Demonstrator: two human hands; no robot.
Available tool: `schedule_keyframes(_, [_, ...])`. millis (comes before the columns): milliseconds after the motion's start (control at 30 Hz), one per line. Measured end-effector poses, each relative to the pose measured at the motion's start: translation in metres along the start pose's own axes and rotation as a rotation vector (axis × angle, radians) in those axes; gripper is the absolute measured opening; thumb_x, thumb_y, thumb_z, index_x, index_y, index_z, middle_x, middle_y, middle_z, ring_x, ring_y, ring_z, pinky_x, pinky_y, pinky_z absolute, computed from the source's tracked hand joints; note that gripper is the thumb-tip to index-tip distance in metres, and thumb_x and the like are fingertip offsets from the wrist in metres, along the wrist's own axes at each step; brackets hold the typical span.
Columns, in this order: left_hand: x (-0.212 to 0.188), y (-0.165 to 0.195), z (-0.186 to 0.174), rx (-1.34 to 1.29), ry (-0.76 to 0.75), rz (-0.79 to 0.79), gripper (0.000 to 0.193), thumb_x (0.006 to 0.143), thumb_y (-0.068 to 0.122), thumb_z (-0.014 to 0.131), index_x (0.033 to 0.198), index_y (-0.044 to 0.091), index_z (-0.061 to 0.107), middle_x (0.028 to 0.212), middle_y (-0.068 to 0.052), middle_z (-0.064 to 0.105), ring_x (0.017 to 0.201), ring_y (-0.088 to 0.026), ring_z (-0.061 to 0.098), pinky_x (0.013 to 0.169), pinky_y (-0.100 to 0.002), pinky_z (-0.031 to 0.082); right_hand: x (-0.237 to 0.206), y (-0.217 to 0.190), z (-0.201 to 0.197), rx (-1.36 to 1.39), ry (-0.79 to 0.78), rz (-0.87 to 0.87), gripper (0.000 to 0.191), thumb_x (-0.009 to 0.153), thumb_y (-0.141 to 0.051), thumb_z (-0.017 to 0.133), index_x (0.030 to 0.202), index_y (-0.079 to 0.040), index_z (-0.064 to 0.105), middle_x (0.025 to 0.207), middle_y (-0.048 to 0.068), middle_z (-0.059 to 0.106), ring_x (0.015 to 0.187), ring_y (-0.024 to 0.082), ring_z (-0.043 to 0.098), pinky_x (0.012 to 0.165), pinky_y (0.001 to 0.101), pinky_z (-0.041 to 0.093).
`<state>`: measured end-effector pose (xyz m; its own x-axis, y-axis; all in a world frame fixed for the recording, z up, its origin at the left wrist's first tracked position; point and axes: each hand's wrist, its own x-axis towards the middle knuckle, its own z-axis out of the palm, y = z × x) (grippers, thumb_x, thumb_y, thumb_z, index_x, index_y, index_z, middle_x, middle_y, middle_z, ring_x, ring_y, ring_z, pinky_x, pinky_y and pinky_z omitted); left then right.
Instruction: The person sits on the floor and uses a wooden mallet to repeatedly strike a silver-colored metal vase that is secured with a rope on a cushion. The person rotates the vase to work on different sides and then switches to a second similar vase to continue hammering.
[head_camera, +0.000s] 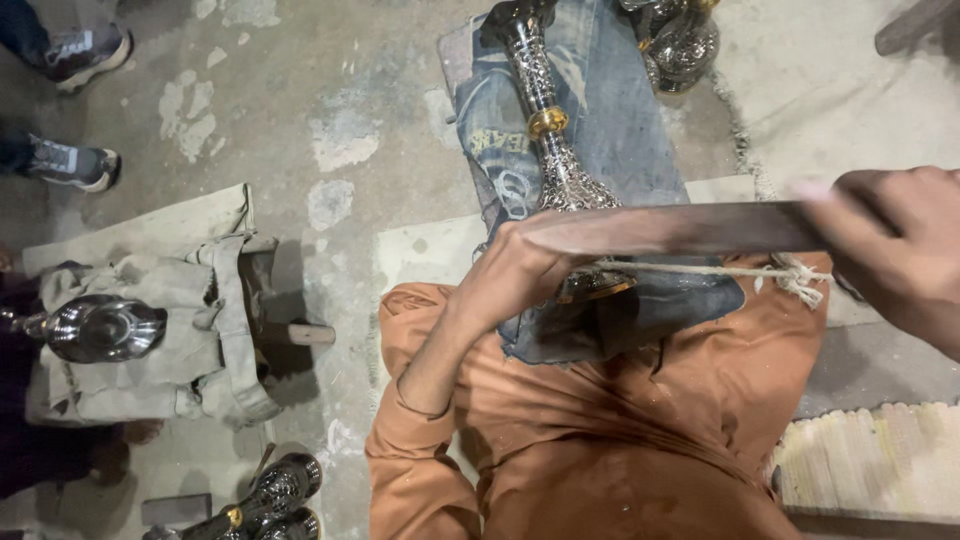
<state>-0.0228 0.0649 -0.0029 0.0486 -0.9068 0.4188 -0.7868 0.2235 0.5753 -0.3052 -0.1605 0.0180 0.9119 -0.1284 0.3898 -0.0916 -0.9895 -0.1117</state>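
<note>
A long dark flat bar (680, 228) is held level across the lap, above a silver engraved vase (548, 130) lying on a piece of denim cloth (610, 110). The left hand (520, 270) is closed in a grip over the bar's near end; the right hand (895, 250) is clenched round the other end. A string (700, 270) is stretched beneath the bar.

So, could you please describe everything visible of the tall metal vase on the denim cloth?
The metal vase is slim, silver-toned and embossed, with a gold band at mid-stem. It lies lengthwise on a denim cloth, its flared base near the person. The left hand rests on it; a flat wooden bar crosses it, held by the right hand.
</note>
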Motion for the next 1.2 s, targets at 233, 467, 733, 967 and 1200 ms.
schedule_keyframes(233, [0.001, 0.002, 0.006, 0.079, 0.079, 0.077, 0.022, 0.096, 0.010, 0.078, 0.116, 0.012, 0.069, 0.105, -0.008, 0.073, 0.092, -0.029, 0.071, 0.083, -0.039, 0.059, -0.021, 0.010, 0.019, -0.172, -0.009, 0.036, 0.078, 0.079, 0.002, 0.077, 0.151, -0.010, 0.050, 0.098, 0.016, 0.064, 0.079, 0.031, 0.063, 0.068, 0.0452, 0.050])
schedule_keyframes(467, [0.004, 0.008, 0.003, -0.031, 0.096, 0.022, 0.030, 0.093, 0.005, 0.078, 0.120, 0.006, 0.065, 0.109, -0.006, 0.075, 0.086, -0.026, 0.071, 0.076, -0.036, 0.059, -0.038, 0.023, 0.038, 0.496, 0.162, 0.484, 0.062, 0.090, -0.002, 0.073, 0.147, -0.002, 0.049, 0.089, 0.013, 0.062, 0.071, 0.023, 0.060, 0.061, 0.0380, 0.048])
schedule_keyframes(733, [-0.009, -0.004, 0.015, -0.015, 0.122, -0.004, 0.026, 0.093, 0.005, 0.079, 0.117, 0.006, 0.067, 0.107, -0.006, 0.076, 0.081, -0.022, 0.068, 0.072, -0.035, 0.059, -0.050, 0.017, 0.051, 0.641, 0.188, 0.591, 0.044, 0.095, -0.008, 0.078, 0.132, 0.001, 0.055, 0.084, 0.010, 0.063, 0.066, 0.014, 0.061, 0.059, 0.0290, 0.048])
schedule_keyframes(967, [-0.073, -0.025, 0.048, -0.531, 0.428, -0.268, 0.016, 0.106, 0.002, 0.065, 0.121, 0.004, 0.058, 0.104, -0.006, 0.073, 0.091, -0.014, 0.074, 0.079, -0.026, 0.062, -0.100, 0.020, 0.125, 0.922, 0.113, 0.971, 0.029, 0.093, -0.005, 0.077, 0.119, 0.000, 0.067, 0.103, 0.008, 0.072, 0.078, 0.011, 0.065, 0.069, 0.0279, 0.053])
schedule_keyframes(1200, [-0.150, -0.017, 0.081, -0.682, 0.638, -0.721, 0.030, 0.096, 0.006, 0.070, 0.122, 0.001, 0.057, 0.102, -0.006, 0.072, 0.085, -0.008, 0.068, 0.071, -0.020, 0.056, -0.146, 0.037, 0.170, 0.800, -0.022, 0.971, 0.053, 0.081, -0.009, 0.082, 0.132, -0.003, 0.067, 0.106, 0.007, 0.075, 0.090, 0.014, 0.070, 0.077, 0.0309, 0.057])
